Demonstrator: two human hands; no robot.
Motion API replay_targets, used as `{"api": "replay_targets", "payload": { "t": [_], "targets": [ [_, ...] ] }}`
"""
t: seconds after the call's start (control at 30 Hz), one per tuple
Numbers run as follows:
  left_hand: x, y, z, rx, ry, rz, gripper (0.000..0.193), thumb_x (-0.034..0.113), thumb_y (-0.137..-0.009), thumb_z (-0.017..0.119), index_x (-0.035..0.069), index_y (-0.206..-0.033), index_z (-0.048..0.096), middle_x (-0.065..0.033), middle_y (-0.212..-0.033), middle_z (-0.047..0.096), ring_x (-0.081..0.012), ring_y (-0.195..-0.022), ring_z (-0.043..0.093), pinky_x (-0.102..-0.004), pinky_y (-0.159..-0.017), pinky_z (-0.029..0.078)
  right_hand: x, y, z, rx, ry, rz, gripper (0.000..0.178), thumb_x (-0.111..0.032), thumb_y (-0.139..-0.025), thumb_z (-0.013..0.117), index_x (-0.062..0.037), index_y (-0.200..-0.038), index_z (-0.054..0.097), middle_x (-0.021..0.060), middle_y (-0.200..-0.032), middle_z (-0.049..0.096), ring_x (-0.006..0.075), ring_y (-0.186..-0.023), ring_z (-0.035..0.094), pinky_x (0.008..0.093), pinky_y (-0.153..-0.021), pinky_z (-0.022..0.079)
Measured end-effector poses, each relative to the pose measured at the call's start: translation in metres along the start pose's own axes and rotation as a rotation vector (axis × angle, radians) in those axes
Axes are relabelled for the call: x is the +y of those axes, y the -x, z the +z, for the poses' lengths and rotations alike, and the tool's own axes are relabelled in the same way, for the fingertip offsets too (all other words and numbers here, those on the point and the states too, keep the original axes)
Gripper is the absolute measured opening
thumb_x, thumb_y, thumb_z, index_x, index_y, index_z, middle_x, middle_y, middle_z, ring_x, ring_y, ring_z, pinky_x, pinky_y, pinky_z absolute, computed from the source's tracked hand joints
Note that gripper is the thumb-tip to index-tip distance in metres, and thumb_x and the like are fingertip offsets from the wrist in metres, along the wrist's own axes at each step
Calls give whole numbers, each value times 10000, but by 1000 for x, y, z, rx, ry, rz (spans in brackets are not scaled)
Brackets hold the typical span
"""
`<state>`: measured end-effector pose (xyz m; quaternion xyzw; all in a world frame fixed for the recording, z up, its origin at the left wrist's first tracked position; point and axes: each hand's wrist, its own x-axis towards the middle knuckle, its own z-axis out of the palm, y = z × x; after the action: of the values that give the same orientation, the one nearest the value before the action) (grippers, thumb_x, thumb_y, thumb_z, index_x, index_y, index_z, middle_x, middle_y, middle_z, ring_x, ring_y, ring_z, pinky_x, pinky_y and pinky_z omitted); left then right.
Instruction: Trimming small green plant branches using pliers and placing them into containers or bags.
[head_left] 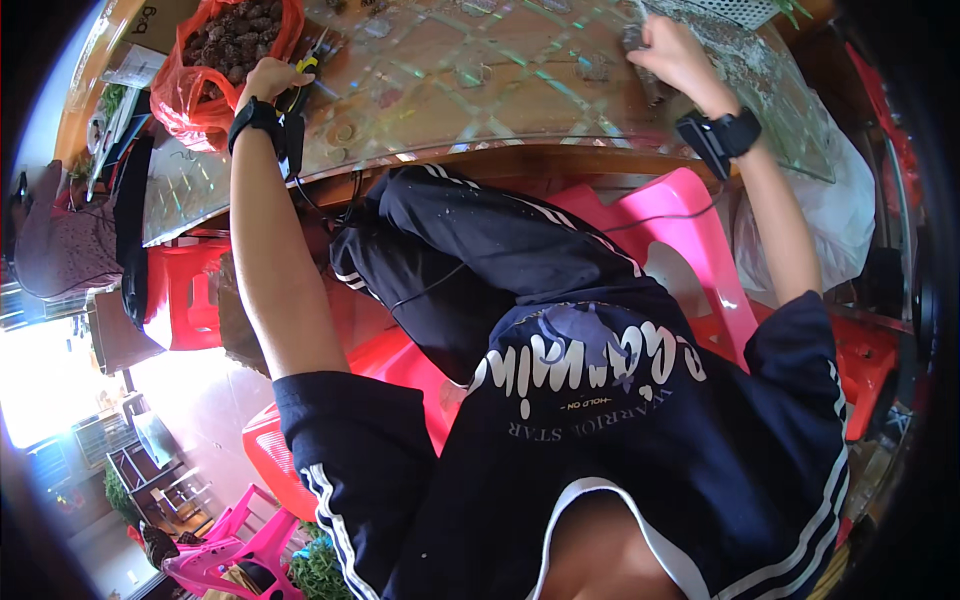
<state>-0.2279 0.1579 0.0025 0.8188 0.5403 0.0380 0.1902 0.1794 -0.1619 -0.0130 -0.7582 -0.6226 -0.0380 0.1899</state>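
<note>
My left hand (271, 78) lies at the right side of a red plastic bag of pine cones, its fingers closed across a pair of pliers (304, 66) with yellow and black handles. The pliers' metal tip points away from me. The pine cones (234, 42) fill the open top of the red bag (180, 98). Over the far right of the table, my right hand (682, 62) is closed, thumb against the bent fingers. A thin pale piece shows at its upper edge; what the fingers hold cannot be made out. Below it lies a greyish, blurred patch.
The table (430, 110) has a shiny patterned clear cover. A white perforated basket (738, 10) stands at the far right edge. A white plastic bag (805, 215) hangs at the right. A pink chair (690, 220) stands beside my legs, and a thin cable (660, 217) crosses my lap.
</note>
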Motion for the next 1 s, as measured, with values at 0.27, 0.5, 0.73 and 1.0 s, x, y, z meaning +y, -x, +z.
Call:
{"api": "replay_targets", "payload": {
  "t": [0.27,0.5,0.73,1.0],
  "targets": [
    [33,98,23,807,-170,340,316,241,-796,601,18,-1010,535,-169,-936,579,-340,-851,544,-390,-754,440,-6,11,-2,37,145,136,284,-189,-657,694,-7,-769,507,181,-703,590,364,-696,579,406,-604,441],
    [54,252,99,224,-143,808,232,167,-774,600,16,-949,578,-130,-948,568,-298,-896,536,-394,-818,421,6,11,-8,-12,80,117,284,-192,-670,683,-8,-781,497,187,-646,553,358,-662,566,425,-581,416],
    [36,255,207,385,-468,422,395,380,-838,480,37,-1024,538,-138,-1077,519,-315,-1018,491,-503,-918,320,-38,16,-31,36,34,179,235,-152,-649,650,14,-722,500,211,-661,546,362,-655,566,423,-557,429],
    [151,266,227,-295,226,1224,429,363,-854,485,88,-1183,491,-131,-1165,530,-305,-1102,488,-371,-922,394,-43,18,-30,39,-15,209,241,-138,-635,668,9,-734,505,211,-712,561,362,-694,568,423,-574,436]
  ]
}}
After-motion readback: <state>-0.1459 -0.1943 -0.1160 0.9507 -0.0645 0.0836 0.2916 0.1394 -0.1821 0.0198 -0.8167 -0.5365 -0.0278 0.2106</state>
